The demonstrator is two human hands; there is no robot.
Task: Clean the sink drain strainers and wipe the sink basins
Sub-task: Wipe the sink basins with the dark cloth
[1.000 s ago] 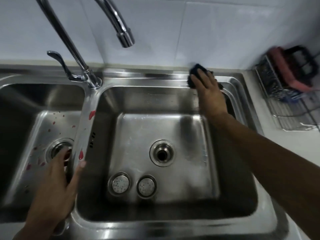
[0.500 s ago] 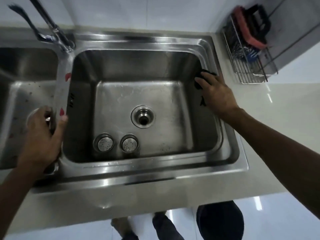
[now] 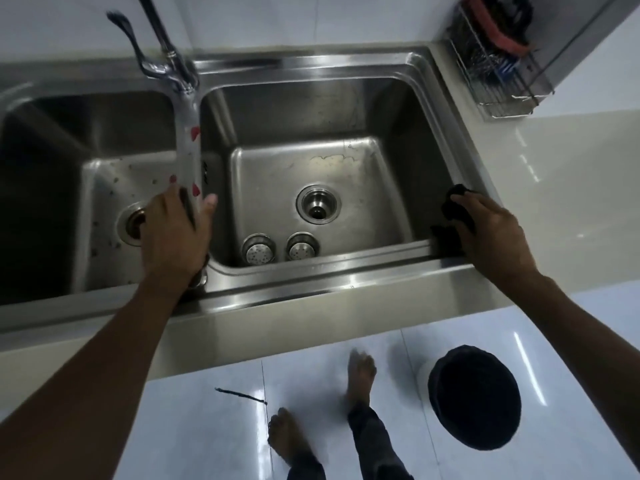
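head view: my right hand [image 3: 491,233] has its fingers bent over a dark cloth [image 3: 455,206], holding it against the near right corner of the right basin [image 3: 311,161], where the side wall meets the front wall. my left hand [image 3: 173,233] lies draped across the divider [image 3: 188,140] between the 2 basins, thumb out on the right-basin side and fingers toward the left basin [image 3: 104,174]; it holds nothing loose and looks like a brace. the 2 strainers [image 3: 258,249] [image 3: 302,246] sit side by side on the right basin's floor, just beside the front wall, with the open drain [image 3: 317,204] just behind them. they lie between my hands, down and to the left of the cloth, and nearer the left hand than the right. the front wall runs left to right, so i judge that a sweep of the cloth from this corner would travel leftward along it straight toward the strainers, which would need lifting clear. red flecks dot the divider and the left basin's floor, so that side looks unwiped; it is on the left hand's side, well apart from the cloth.
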